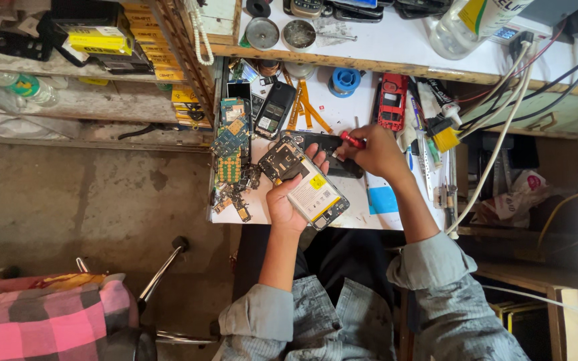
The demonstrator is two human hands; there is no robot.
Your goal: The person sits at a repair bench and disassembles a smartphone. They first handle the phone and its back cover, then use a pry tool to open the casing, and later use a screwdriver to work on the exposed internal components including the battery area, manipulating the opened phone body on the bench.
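Note:
My left hand (287, 200) holds an opened smartphone (306, 184) face down, its circuit board and battery with a yellow label showing. Just right of it, my right hand (377, 152) grips a red-handled screwdriver (352, 140), held above the phone's upper right corner. A black phone cover (332, 154) lies on the white worktable (382, 217) beneath both hands.
Green circuit boards (230, 144) and small parts lie at the table's left edge. A black handset (274, 110), a red handset (392, 100), a blue solder spool (344, 81) and orange flex strips sit behind. White and black cables (496, 140) hang at right. A checked pink cloth (41, 317) is lower left.

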